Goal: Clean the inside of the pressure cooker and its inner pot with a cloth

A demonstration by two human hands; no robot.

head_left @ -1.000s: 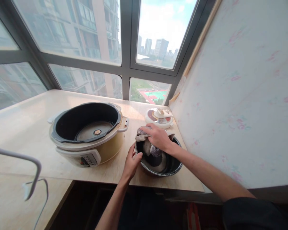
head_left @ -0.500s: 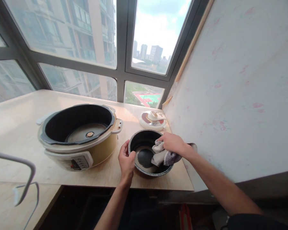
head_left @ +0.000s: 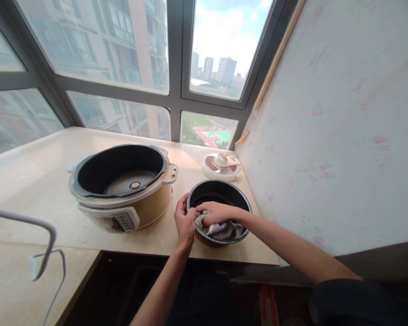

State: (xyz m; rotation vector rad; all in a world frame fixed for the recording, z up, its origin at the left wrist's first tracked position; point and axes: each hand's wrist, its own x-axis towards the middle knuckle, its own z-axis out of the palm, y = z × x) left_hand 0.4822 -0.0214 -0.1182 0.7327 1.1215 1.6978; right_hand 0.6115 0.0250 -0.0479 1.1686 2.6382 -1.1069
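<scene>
A round black inner pot [head_left: 236,194] stands near the front edge of the wooden counter. My left hand [head_left: 185,222] grips its left rim, thumb toward the inside and fingers around the outer wall. Inside the pot, my right hand [head_left: 215,212] presses a grey-and-white cloth [head_left: 224,230] against the near left part of the wall. Its fingertips are partly hidden by the cloth. Left of the pot sits the pressure cooker body [head_left: 146,209], uncovered, with a dark interior. The cooker lid [head_left: 221,165] lies behind the pot, handle upward.
The wooden counter [head_left: 129,243] ends at its front edge just below the pot. A floral-papered wall [head_left: 326,136] closes off the right side, and windows rise behind. At lower left, a bent grey metal rod [head_left: 37,222] sticks into view.
My right hand has moved the cloth from the right side of the pot across to its left side, lower inside. My left hand keeps its hold on the rim. The view has shifted slightly.
</scene>
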